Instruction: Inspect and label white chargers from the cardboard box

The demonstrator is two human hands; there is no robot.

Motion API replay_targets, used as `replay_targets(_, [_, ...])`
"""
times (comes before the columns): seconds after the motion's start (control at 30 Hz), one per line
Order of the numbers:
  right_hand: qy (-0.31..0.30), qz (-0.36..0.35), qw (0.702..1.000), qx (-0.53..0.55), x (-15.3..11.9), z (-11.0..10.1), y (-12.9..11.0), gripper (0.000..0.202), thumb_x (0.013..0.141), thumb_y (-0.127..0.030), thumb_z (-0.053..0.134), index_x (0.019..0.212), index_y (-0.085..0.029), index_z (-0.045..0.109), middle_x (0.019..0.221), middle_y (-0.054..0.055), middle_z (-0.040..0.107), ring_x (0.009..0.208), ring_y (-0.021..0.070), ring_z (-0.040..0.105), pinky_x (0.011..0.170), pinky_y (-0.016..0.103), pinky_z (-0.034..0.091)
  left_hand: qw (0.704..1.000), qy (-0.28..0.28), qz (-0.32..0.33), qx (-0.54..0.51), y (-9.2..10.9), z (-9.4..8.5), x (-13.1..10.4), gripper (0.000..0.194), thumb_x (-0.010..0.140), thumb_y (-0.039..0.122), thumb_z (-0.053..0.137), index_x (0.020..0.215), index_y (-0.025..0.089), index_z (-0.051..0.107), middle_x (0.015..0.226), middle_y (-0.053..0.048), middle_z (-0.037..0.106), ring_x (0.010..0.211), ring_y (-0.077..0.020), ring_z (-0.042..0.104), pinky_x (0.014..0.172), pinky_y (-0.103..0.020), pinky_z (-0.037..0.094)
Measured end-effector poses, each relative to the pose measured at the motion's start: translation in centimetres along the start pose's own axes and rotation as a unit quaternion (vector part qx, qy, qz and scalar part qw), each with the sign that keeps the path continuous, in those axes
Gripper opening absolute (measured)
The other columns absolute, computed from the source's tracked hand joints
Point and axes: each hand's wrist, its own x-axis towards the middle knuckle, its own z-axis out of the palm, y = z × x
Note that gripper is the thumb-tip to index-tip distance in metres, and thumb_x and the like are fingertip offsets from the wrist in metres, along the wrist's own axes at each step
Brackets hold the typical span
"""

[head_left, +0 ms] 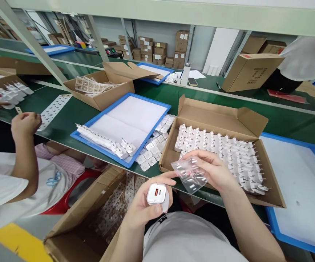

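The white charger [156, 193] is in the left hand [149, 202], above the lap at the near edge of the green bench [61, 125], its face with one red port and one dark port turned up. The left fingers and thumb are curled round its sides, and the index finger reaches toward the clear plastic bag [191, 174]. The right hand [211, 169] pinches that crumpled bag between thumb and fingers, just right of the charger.

Beyond the right hand, an open cardboard box [278, 194] holds rows of white plugs [219, 149], pins up. Left of the box lie loose white blocks [150, 154], partly beside a blue-framed tray [135, 111] with a line of plugs [100, 140] along its near side. Farther left, a co-worker's hand [26, 125] holds a small piece [18, 110] near a spotted sheet [54, 109].
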Motion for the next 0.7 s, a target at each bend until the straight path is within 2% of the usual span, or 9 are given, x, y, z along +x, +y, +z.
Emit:
replay_targets(0.07, [0.0,-0.026,0.999,-0.023,-0.1,0.4,0.4,0.026,0.101,-0.042,0.061,0.102,-0.025,0.081,0.108,0.009,0.079,0.095,0.0228,0.077,0.081,0.035,0.064,1.0,0.002,-0.014,-0.008,0.2,-0.5,-0.9,0.051,0.086,0.043,0.076,0.135,0.028,0.069,0.114,-0.014,0.075,0.056,-0.0112,0.054,0.055,-0.028,0.044])
replay_targets(0.13, [-0.005,-0.058,0.997,-0.056,-0.3,1.0,0.8,0.024,0.102,-0.032,0.059,0.1,-0.026,0.082,0.117,0.008,0.077,0.109,0.0235,0.073,0.091,0.036,0.062,0.999,0.006,-0.042,0.019,0.6,-1.2,-2.1,0.057,0.086,0.043,0.077,0.14,0.029,0.066,0.14,-0.018,0.066,0.058,-0.0097,0.056,0.056,-0.028,0.044])
replay_targets(0.27, [-0.039,-0.108,0.987,-0.112,-0.5,2.5,2.0,0.033,0.1,-0.017,0.052,0.102,-0.028,0.083,0.121,0.009,0.075,0.107,0.0224,0.073,0.086,0.035,0.062,0.994,0.027,-0.083,0.064,1.3,-3.0,-4.7,0.05,0.084,0.045,0.08,0.13,0.025,0.074,0.142,-0.019,0.064,0.087,-0.0253,0.072,0.06,-0.028,0.049])
replay_targets(0.33, [-0.053,-0.123,0.982,-0.13,-0.4,3.3,2.8,0.038,0.099,-0.013,0.048,0.105,-0.028,0.082,0.121,0.009,0.074,0.104,0.0215,0.074,0.083,0.034,0.062,0.992,0.047,-0.089,0.074,1.4,-3.9,-5.7,0.046,0.085,0.044,0.08,0.127,0.025,0.075,0.14,-0.018,0.066,0.11,-0.0341,0.07,0.065,-0.028,0.051])
replay_targets(0.43, [-0.085,-0.13,0.977,-0.144,-0.4,4.9,4.0,0.041,0.099,-0.011,0.045,0.11,-0.027,0.081,0.123,0.009,0.073,0.105,0.0213,0.074,0.084,0.034,0.062,0.986,0.083,-0.11,0.099,1.2,-4.7,-7.1,0.055,0.078,0.044,0.087,0.126,0.02,0.077,0.14,-0.018,0.066,0.133,-0.0402,0.058,0.096,-0.038,0.053])
replay_targets(0.5, [-0.114,-0.128,0.975,-0.145,-0.4,6.0,4.6,0.042,0.099,-0.01,0.045,0.112,-0.027,0.08,0.124,0.008,0.073,0.11,0.0216,0.073,0.091,0.035,0.062,0.979,0.123,-0.14,0.086,1.1,-5.0,-8.1,0.06,0.072,0.046,0.091,0.124,0.017,0.078,0.137,-0.019,0.068,0.118,-0.0362,0.067,0.097,-0.04,0.052])
replay_targets(0.53, [-0.127,-0.125,0.974,-0.143,-0.4,6.5,4.8,0.041,0.1,-0.01,0.045,0.115,-0.028,0.079,0.126,0.007,0.073,0.113,0.0216,0.072,0.096,0.036,0.061,0.974,0.148,-0.156,0.071,1.0,-5.2,-8.7,0.063,0.071,0.047,0.092,0.124,0.016,0.078,0.13,-0.018,0.071,0.1,-0.0303,0.071,0.088,-0.037,0.055])
replay_targets(0.6, [-0.147,-0.11,0.972,-0.143,-0.5,7.2,4.9,0.041,0.103,-0.014,0.045,0.13,-0.03,0.072,0.133,0.006,0.07,0.118,0.0208,0.07,0.104,0.038,0.058,0.96,0.209,-0.178,0.048,0.7,-6.3,-10.0,0.068,0.068,0.048,0.094,0.124,0.014,0.076,0.107,-0.015,0.076,0.068,-0.0174,0.066,0.066,-0.03,0.052])
replay_targets(0.7, [-0.154,-0.072,0.974,-0.151,-0.7,7.1,4.6,0.045,0.109,-0.024,0.044,0.152,-0.034,0.052,0.144,0.006,0.063,0.117,0.0171,0.071,0.105,0.035,0.059,0.919,0.341,-0.196,0.025,-0.4,-9.9,-12.0,0.063,0.072,0.043,0.093,0.123,0.012,0.073,0.081,-0.005,0.071,0.058,-0.0107,0.057,0.057,-0.024,0.048])
